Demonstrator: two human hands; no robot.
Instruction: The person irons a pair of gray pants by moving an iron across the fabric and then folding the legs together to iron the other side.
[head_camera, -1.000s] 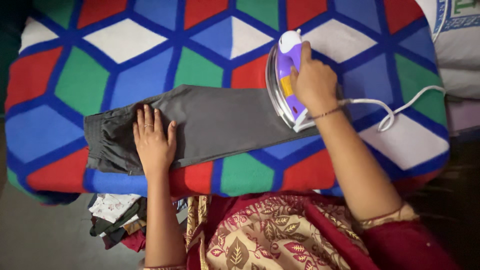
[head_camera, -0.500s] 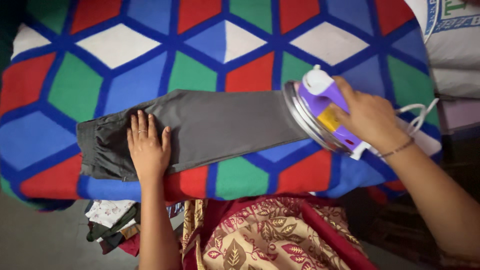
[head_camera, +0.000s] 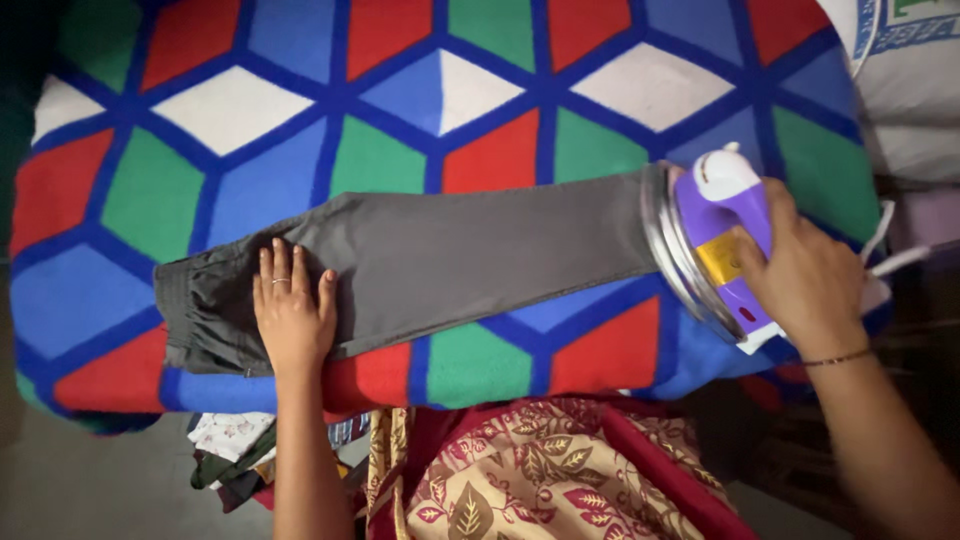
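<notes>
— What's the biggest thing in view?

— A blanket (head_camera: 240, 110) patterned in blue, red, green and white shapes, spread over the whole work surface and hanging over the near edge.

— And on it?

— Grey trousers (head_camera: 470, 260), laid flat and running left to right, waistband at the left end, the narrow end at the right. They lie across the middle of the blanket, closer to the near edge than the far one.

— Where is the iron?

— The iron (head_camera: 715, 245), purple and white with a yellow patch, is at the right end of the trousers. It is tipped up so the shiny soleplate faces left, its edge just at the cloth's end. A white cord (head_camera: 885, 255) trails off to the right.

— The hands?

— The right hand (head_camera: 805, 275) is wrapped around the iron's handle, fingers clamped on it; a thin bracelet sits at the wrist. The left hand (head_camera: 293, 312) rests palm down on the trousers near the waistband, fingers straight and slightly spread, holding nothing — a ring shows on one finger.

— Anything else?

— A small heap of clothes (head_camera: 235, 455) lies below the blanket's near edge, beside the left arm.
</notes>
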